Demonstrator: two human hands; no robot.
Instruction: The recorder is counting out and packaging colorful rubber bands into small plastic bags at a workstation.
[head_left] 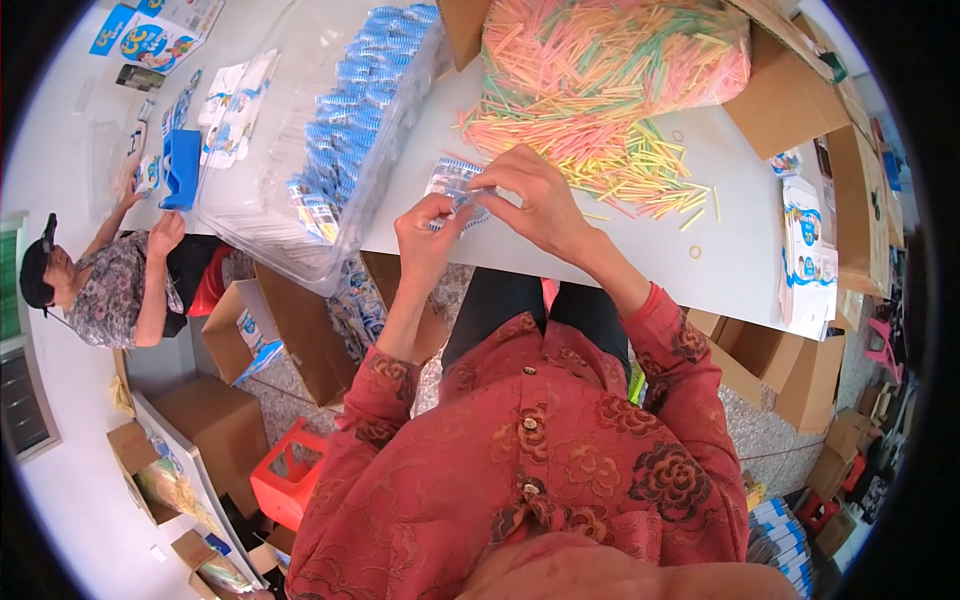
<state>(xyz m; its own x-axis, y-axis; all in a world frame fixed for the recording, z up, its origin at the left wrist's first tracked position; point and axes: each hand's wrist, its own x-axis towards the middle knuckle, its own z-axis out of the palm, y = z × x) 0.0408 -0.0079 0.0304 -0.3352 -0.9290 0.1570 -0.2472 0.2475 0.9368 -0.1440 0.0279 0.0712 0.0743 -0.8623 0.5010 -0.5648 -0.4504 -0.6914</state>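
Far left of the grip, a co-worker [105,290] sits at the table [650,235]. Nearer on that side lies a clear plastic tray [240,215] lined with blue-and-white packets [365,110]. The left hand [425,235] pinches the near side of a small packet [453,178] at the table's edge; the right hand [535,200] presses thumb and fingertips together on its right side — fingers hide exactly what lies between them. An uneven pull could tear the packet, and a loose pinch could drop it over the edge. Just beyond and right of the grip, loose straws [625,165] spread — a careless right elbow or sleeve might scatter them. Farther right stand white cartons [803,245].
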